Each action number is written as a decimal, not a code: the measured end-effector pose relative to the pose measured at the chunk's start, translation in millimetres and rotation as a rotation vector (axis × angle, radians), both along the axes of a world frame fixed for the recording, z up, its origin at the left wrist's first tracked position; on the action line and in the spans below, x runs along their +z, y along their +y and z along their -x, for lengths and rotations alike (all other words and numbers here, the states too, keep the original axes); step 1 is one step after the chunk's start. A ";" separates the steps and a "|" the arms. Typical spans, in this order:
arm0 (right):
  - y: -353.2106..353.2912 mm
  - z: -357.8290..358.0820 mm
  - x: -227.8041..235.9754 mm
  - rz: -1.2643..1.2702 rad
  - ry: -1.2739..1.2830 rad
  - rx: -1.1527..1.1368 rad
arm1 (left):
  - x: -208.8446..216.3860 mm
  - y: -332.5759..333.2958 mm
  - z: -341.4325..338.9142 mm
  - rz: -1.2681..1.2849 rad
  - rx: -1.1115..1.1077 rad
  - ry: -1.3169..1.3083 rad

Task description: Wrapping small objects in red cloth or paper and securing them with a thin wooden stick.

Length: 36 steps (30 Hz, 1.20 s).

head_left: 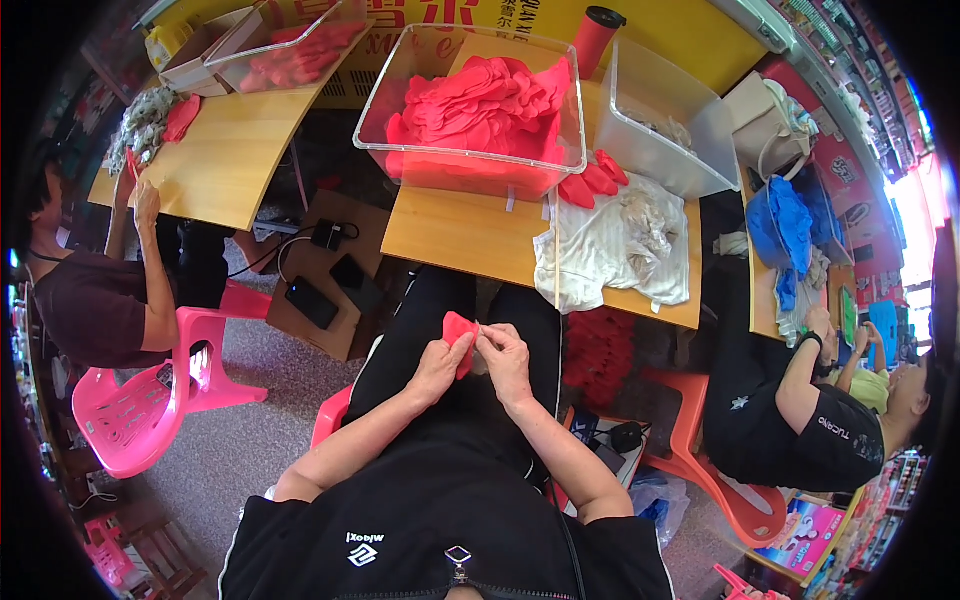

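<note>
Above my lap I hold a small, soft red fabric piece (458, 328), folded or cupped in shape; its exact kind is hidden by my fingers. My left hand (438, 368) is closed round its lower part, thumb on top. At its right edge the thumb and fingertips of my right hand (505, 362) are pinched together; anything finer between them is too small to make out. In front, a clear plastic bin (370, 145) on the wooden table holds a heap of flat red pieces (485, 100). A few more red pieces (597, 180) lie beside it.
A white cloth (585, 255) with scraps hangs over the table edge (440, 240). Another clear bin (650, 120) and a red tumbler (597, 40) stand behind. Phones (312, 302) lie on a low box at left. Co-workers sit both sides, near a pink chair (130, 420) and an orange stool (690, 440).
</note>
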State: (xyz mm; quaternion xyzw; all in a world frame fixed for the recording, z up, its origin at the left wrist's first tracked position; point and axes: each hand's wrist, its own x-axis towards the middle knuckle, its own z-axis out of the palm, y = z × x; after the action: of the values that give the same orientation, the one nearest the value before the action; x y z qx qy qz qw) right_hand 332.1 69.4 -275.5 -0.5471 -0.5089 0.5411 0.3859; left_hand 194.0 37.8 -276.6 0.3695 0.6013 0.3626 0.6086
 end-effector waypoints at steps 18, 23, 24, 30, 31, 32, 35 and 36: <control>5.5 -1.3 5.3 -0.118 -0.117 0.119 | -13.6 2.6 1.3 -0.037 0.190 -0.143; 4.8 2.0 6.9 -0.072 -0.009 0.096 | 6.6 4.3 5.6 -0.039 0.045 -0.016; 4.9 2.3 5.0 -0.072 -0.009 0.098 | 4.8 4.6 7.5 -0.024 0.016 -0.011; 9.1 -2.1 -3.7 0.168 -0.067 0.051 | 4.4 -0.7 6.8 0.078 0.045 -0.181; 7.9 -3.0 -6.3 0.259 0.095 0.057 | 3.7 -1.1 5.8 0.104 0.087 -0.286; 6.7 -4.3 -8.6 0.349 0.258 0.062 | 2.6 -0.4 6.4 0.105 0.084 -0.288; 10.3 -7.4 20.5 0.626 0.419 0.155 | -16.2 -0.3 22.5 0.297 0.097 -0.488; 10.1 -10.6 20.3 0.625 0.417 0.151 | -12.1 1.4 21.3 0.298 0.093 -0.490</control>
State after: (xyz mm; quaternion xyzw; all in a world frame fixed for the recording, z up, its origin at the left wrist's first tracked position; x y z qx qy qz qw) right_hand 342.6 79.6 -255.1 -0.4776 -0.2687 0.7968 0.2547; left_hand 172.7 39.2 -288.7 0.1492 0.4993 0.3763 0.7661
